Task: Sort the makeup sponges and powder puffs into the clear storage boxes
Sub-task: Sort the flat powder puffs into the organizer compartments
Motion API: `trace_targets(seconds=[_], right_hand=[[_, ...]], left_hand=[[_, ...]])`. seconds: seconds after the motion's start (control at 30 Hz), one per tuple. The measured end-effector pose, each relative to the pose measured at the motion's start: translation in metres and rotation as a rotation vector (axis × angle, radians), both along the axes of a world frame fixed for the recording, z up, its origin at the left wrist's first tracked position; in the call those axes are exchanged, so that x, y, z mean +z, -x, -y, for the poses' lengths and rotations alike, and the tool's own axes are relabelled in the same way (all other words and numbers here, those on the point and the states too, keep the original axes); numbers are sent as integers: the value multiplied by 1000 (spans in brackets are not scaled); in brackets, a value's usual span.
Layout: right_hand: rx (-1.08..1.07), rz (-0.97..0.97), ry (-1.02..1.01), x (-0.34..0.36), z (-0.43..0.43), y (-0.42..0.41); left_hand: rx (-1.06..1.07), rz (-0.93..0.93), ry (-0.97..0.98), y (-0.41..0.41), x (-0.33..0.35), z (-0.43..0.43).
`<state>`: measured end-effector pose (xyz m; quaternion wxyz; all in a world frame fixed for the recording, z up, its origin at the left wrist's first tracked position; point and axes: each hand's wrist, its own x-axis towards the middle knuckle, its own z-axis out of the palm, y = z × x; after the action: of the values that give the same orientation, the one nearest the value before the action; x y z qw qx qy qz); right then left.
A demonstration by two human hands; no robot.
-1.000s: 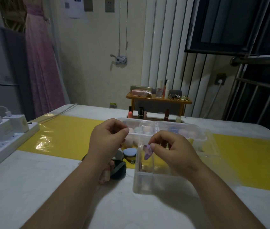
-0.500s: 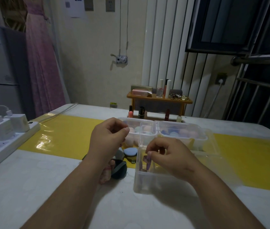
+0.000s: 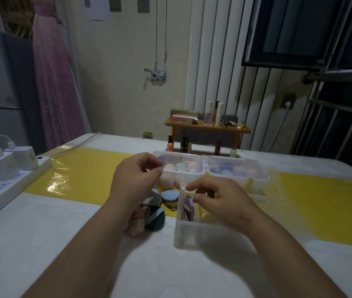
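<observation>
Right hand at centre frame, over the near clear box; fingers loosely curled, thumb tip beside the top edge of a purple puff. Cannot tell whether it is pinched. The puff stands on edge inside that box, at its left wall. Left hand, left of centre: fingers curled, thumb and forefinger tips together, nothing visible between them. Blue puff and dark teal puff lie on the table between the forearms. Two rear boxes hold pastel sponges.
</observation>
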<state>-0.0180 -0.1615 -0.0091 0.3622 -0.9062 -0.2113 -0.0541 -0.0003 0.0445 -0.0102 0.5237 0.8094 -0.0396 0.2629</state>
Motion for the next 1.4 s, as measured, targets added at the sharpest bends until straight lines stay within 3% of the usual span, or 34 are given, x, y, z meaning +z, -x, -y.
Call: trace_targets(seconds=[0.1, 0.27, 0.7, 0.93, 1.13, 1.4], right_hand=[[0, -24, 19, 0, 0, 0], [-17, -57, 100, 1, -3, 0], [-54, -23, 20, -3, 0, -3], [-40, -15, -19, -5, 1, -5], [-39, -14, -24, -5, 1, -5], [-36, -17, -24, -4, 0, -4]], left_hand=[[41, -96, -139, -1, 1, -4], [172, -268, -562, 2, 3, -4], [134, -192, -1024, -6, -12, -6], [176, -104, -993, -10, -15, -8], [107, -187, -1120, -5, -11, -6], [170, -145, -961, -4, -7, -4]])
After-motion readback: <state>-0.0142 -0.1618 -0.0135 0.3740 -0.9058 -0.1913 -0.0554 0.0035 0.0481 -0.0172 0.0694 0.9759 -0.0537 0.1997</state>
